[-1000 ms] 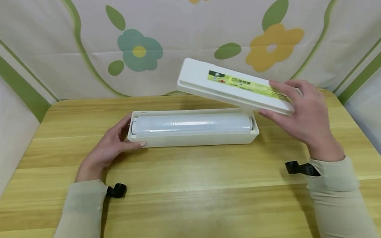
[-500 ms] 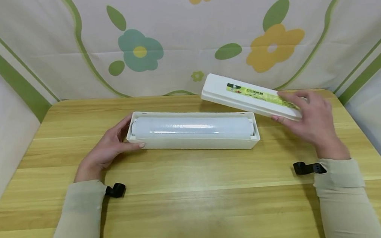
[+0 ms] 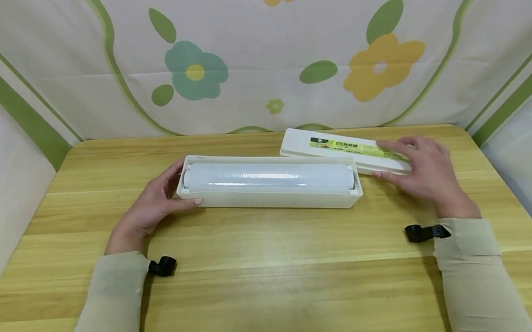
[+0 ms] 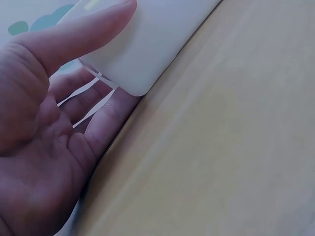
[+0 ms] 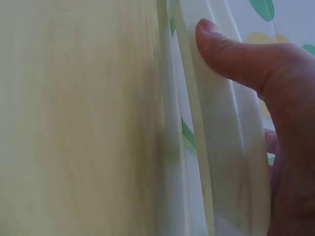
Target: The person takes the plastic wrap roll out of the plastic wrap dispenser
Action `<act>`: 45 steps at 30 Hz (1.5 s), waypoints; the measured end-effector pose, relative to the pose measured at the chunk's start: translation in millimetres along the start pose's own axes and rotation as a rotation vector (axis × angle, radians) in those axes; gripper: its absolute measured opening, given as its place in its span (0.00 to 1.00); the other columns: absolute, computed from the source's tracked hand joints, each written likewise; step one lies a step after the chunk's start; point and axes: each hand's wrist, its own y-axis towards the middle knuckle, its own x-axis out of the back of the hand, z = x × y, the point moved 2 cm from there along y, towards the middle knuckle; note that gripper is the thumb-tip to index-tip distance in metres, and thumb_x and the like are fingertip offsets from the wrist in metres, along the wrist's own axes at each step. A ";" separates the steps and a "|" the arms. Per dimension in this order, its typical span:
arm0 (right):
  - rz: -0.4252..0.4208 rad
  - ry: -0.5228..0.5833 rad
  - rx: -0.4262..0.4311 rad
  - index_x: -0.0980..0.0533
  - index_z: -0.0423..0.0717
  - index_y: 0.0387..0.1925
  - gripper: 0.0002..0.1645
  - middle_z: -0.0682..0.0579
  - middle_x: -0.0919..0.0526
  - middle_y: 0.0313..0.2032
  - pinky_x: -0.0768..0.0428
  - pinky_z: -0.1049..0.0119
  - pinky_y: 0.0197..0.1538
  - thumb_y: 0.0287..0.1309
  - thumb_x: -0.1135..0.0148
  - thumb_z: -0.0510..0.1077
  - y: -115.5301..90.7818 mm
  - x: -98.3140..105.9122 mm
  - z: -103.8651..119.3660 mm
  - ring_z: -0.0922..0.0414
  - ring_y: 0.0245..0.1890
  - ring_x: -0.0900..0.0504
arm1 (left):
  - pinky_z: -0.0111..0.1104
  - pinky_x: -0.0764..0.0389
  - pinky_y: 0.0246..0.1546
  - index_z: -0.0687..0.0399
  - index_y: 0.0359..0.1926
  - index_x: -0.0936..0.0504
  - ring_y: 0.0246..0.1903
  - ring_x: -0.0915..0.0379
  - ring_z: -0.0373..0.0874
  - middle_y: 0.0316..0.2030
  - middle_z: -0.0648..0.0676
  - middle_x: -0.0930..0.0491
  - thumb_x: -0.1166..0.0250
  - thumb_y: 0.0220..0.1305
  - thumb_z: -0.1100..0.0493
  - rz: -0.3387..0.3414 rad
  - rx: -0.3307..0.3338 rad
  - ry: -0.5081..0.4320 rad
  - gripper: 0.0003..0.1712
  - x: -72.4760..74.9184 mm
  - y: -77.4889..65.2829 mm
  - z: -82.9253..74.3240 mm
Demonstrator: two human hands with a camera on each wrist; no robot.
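Looking from the near edge of the wooden bench (image 3: 277,291), both sleeves come in with the little black wrist clips, then the hands. Left hand (image 3: 148,208) is curled round the left end of the open white tray (image 3: 269,200), thumb along the front wall and fingers behind the end, so it's clamped on the tray and pinning it in place. Inside lies the roll of cling film (image 3: 267,175), sitting snug along the tray's length.

Just behind and to the right, the lid (image 3: 336,149) is lying label up, angled a bit, its near edge just beside the tray's right end. Right hand (image 3: 420,171) grips the lid's right end, thumb on the side wall and fingers over the top. From the wrist view I can't tell for sure whether that end is fully flat on the bench, looks like it though.

To do this bit well I'd say keep the tray held steady and ease the lid down flat, clear of the tray, before letting go
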 end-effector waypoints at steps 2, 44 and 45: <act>0.017 0.012 -0.002 0.22 0.59 0.73 0.43 0.32 0.26 0.66 0.52 0.24 0.75 0.56 0.18 0.56 0.3 -1.0 -0.8 0.27 0.68 0.32 | 0.21 0.31 0.64 0.33 0.83 0.38 0.74 0.41 0.46 0.76 0.50 0.33 0.20 0.62 0.64 -0.005 -0.011 0.008 0.56 -0.4 0.0 0.1; 0.143 0.069 -0.012 0.29 0.55 0.78 0.43 0.30 0.32 0.71 0.64 0.17 0.75 0.65 0.23 0.52 2.4 -5.1 -1.5 0.20 0.69 0.36 | 0.27 0.33 0.68 0.26 0.83 0.39 0.75 0.41 0.44 0.76 0.45 0.34 0.19 0.62 0.62 -0.005 0.016 0.025 0.57 -0.7 5.9 1.3; 0.145 0.066 -0.011 0.29 0.55 0.78 0.44 0.30 0.32 0.71 0.63 0.17 0.75 0.65 0.23 0.53 2.6 -5.0 -1.3 0.21 0.69 0.36 | 0.26 0.32 0.68 0.26 0.83 0.39 0.75 0.41 0.44 0.76 0.45 0.34 0.19 0.62 0.62 -0.005 0.016 0.026 0.57 -0.7 5.8 1.0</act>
